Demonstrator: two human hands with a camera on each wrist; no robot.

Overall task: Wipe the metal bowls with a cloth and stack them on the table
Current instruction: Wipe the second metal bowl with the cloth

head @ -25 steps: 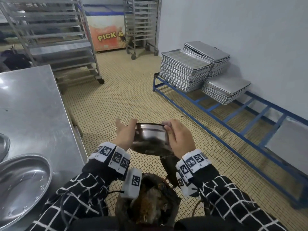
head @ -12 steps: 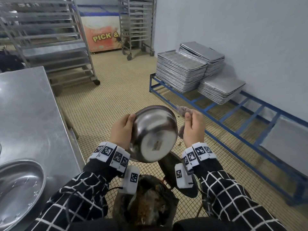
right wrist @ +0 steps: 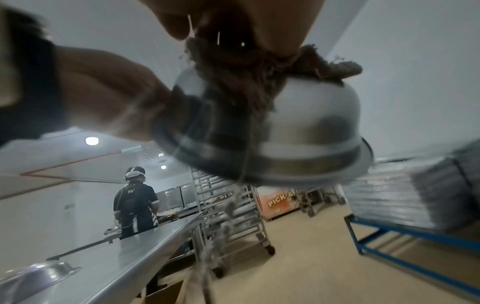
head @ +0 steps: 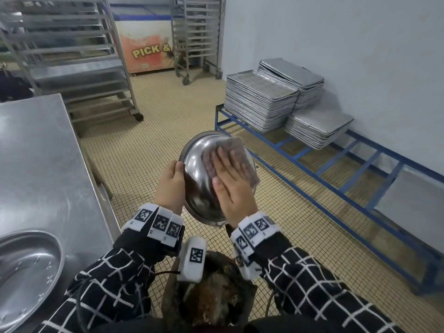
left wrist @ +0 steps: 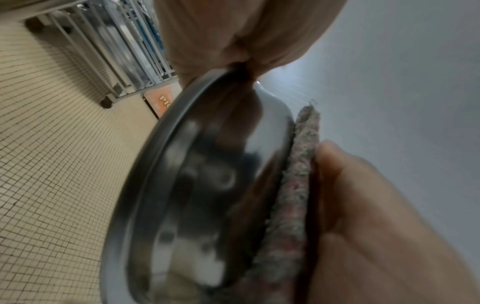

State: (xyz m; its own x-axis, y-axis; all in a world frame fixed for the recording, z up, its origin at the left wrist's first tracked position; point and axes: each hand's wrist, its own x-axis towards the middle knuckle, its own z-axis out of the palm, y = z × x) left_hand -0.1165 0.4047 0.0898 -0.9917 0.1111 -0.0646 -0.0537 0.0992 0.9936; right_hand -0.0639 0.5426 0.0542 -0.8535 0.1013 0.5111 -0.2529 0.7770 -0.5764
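Left hand [head: 171, 182] grips the round steel bowl [head: 199, 174] at its rim; flat right hand [head: 234, 186] presses the frayed brownish cloth [head: 242, 150] on its underside. Wiping underway; stacking on the bench [head: 40, 152] comes next.

Stacked baking trays [head: 262, 99], wheeled racks [head: 72, 56], perhaps a freezer [head: 146, 51].

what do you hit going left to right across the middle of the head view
steel table → left hand gripping the bowl's rim → metal bowl → right hand pressing the cloth flat on the bowl's outside → blue rack
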